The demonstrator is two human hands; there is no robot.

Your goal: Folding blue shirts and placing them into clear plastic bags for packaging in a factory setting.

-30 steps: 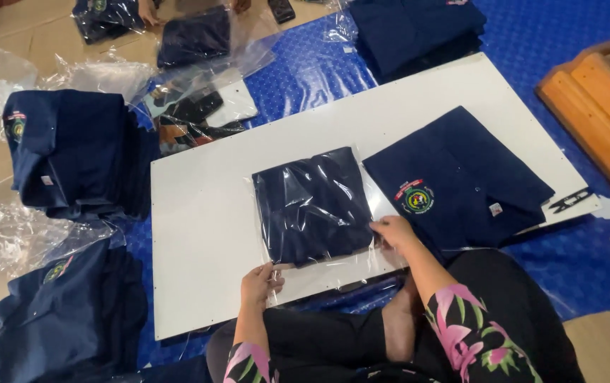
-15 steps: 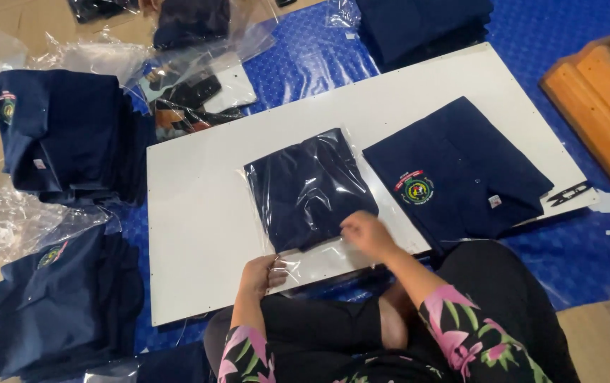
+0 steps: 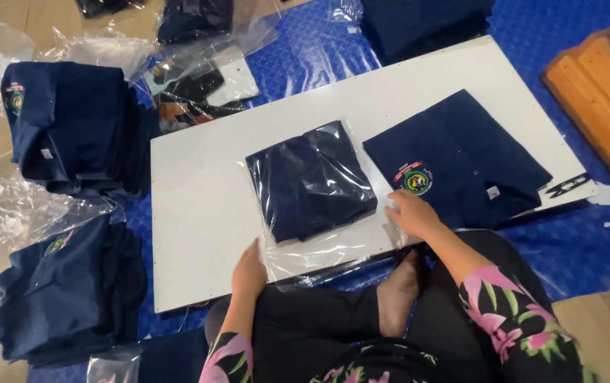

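Looking down through the head camera, I see 1 white board [image 3: 198, 234] lying flat on a blue mat [image 3: 589, 234], with a person seated at its near edge.

My left hand [image 3: 250, 269] rests at the near edge of the board, fingers together and laid flat on the loose open end of a clear plastic bag [image 3: 319, 248]. I cannot tell whether it pinches the film or only presses on it. My right hand [image 3: 413, 213] sits at the right edge of the same bag, fingers curled and touching the plastic; whether they grip it I cannot tell.

Inside the bag lies 1 folded navy shirt [image 3: 312, 177], pushed toward the far, closed end, so a strip of empty film shows between the shirt and my hands. The bag sits near the middle of the board.

Just to the right of it, a second folded shirt [image 3: 461, 159] lies bare on the board, its round badge facing up close to my right hand. Small black snips [image 3: 567, 186] lie at the board's right edge.

On the left, off the board, 2 stacks of navy shirts [image 3: 64, 128] rest among crumpled plastic bags [image 3: 14, 213]. A wooden frame [image 3: 603, 99] stands at the far right.
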